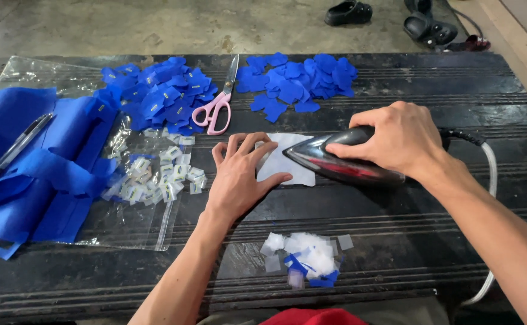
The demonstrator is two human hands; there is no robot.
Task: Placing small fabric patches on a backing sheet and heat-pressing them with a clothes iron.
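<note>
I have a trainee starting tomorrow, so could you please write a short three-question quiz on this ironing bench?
1. True or false: the right hand grips the iron.
2. What does the left hand press flat? A) the blue fabric sheet B) the white paper sheet C) the pen
3. What lies between the two piles of blue cut pieces?

Key
1. True; the iron's tip rests on the white paper sheet.
2. B; the fingers are spread on its left edge.
3. The pink-handled scissors, between the left blue pile and the right blue pile.
</note>
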